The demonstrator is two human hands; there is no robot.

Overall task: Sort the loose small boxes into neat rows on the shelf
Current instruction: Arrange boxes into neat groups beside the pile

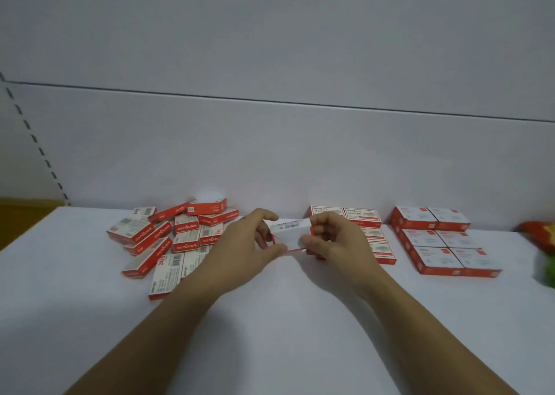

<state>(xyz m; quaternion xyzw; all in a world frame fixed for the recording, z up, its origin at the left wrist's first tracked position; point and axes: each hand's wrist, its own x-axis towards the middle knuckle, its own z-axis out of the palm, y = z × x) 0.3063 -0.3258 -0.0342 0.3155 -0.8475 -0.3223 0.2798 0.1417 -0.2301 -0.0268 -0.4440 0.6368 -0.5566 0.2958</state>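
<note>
Holding one small box [289, 229] up between them, the left hand [249, 244] and the right hand [333, 241] pinch it by its two ends with the fingertips. It is just above the shelf [270, 319], between the loose pile [174, 238] and the neat rows [365, 229]. I think this grip is light: the box can slip and drop, or the right wrist can push the nearest row out of line when it goes down. Its barcode side is turned upward, while the rows show the printed front, so it may land the wrong way. On the pile I read "24/6" and a brand like "wengu", upside down. The writing on the rows is too blurred.
</note>
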